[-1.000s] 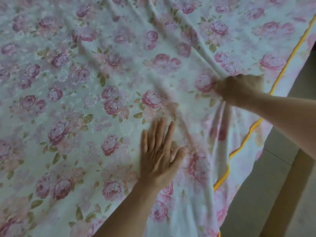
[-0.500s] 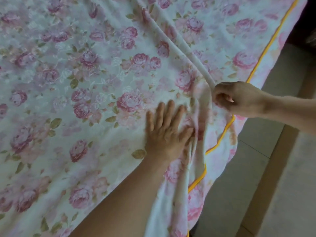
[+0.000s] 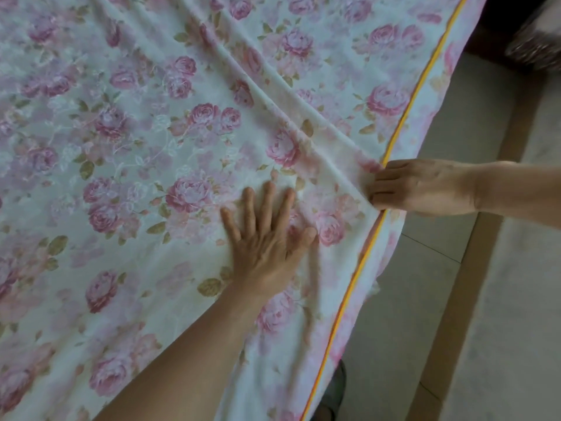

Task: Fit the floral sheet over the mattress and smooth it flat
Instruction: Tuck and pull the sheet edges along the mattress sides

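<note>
The fingers of my left hand are straight and spread wide, lying flat on the floral sheet with the palm down on the cloth; nothing is held in them. The thumb points toward the yellow piping that runs along the sheet's edge. My right hand comes in from the side across that piping, and its fingers are curled over, pinching a fold of the sheet right at the piping line. The knuckles face up, so I cannot see how much cloth sits inside the grip.

The floral sheet covers the bed as far as I can see on the side of the piping away from the floor, white with pink roses and green leaves. From the right hand's pinch, two long raised creases run diagonally away across the sheet toward its far end. Around the left hand the cloth lies mostly flat, with soft ripples just beside the thumb. Past the piping, a strip of the sheet hangs over the bed's side, just beside the floor.

The floor beside the piping is pale tile with a tan band running along it. Near the far end of the piping sits a dark, blurred object that I cannot identify.
</note>
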### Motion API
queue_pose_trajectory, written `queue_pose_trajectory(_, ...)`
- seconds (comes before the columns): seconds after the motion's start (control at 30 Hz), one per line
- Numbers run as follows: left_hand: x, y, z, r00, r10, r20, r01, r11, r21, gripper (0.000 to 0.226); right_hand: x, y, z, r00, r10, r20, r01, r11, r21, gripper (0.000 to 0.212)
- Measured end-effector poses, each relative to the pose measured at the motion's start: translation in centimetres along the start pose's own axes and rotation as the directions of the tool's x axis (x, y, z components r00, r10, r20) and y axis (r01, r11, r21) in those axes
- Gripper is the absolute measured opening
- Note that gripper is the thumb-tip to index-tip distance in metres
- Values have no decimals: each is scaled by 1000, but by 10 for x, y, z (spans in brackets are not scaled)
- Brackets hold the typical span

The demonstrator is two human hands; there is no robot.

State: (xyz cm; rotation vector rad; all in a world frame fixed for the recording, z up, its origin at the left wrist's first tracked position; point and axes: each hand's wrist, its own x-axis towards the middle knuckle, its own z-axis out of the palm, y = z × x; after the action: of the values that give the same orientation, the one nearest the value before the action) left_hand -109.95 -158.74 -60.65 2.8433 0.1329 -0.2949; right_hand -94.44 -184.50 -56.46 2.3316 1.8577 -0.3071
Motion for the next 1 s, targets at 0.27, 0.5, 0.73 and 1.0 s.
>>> queue_pose_trajectory(0.27,9,27,2,998,58,-10,-57,995,77,82,-6,-6,-19,993,-109,33,113,985,-128,33)
queue_pose_trajectory(0.5,66,63,6,983,178,-40,-178,984,2,81,-14,-3,-11,984,157,-84,-122,939,321,13)
queue_pose_trajectory(0.73,130,84,-6,977,188,101,-179,980,-91,64,19,56,-25,286,932,223,-894,175,413,48)
queue_pose_trajectory(1.0,139,84,-5,951,201,-236,-263,926,-271,68,41,82,-34,410,868,282,-895,322,310,28)
